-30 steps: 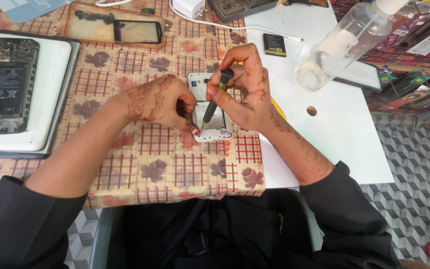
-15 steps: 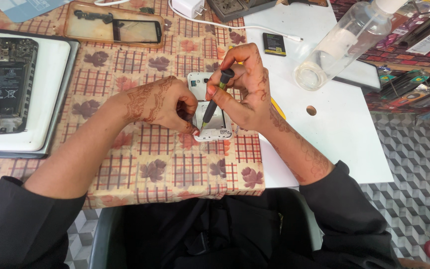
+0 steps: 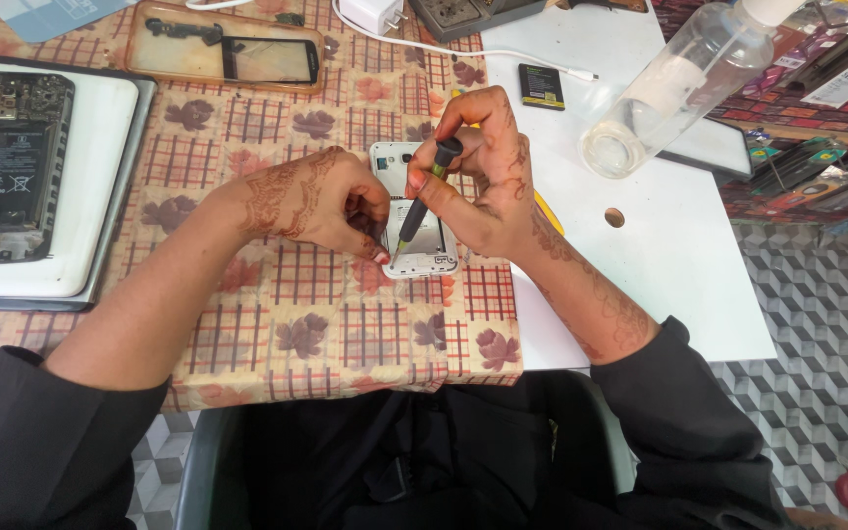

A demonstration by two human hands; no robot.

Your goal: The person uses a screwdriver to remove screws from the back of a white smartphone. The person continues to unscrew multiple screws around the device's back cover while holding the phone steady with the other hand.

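A small white phone [image 3: 426,250] with its back cover off lies on the checked, leaf-patterned tablecloth [image 3: 277,304]. My left hand [image 3: 331,201] presses on the phone's left edge and steadies it. In my right hand [image 3: 483,177] I grip a thin screwdriver [image 3: 422,208] with a black cap and a green shaft. It stands tilted, tip down near the phone's lower left corner. Part of the phone is hidden under both hands.
An opened phone [image 3: 2,167] rests on a white tray at the left. A detached screen in a brown frame [image 3: 223,54] lies at the back. A clear plastic bottle [image 3: 684,83], a small black battery [image 3: 542,85] and a white charger with cable [image 3: 373,14] are on the white tabletop [image 3: 679,255].
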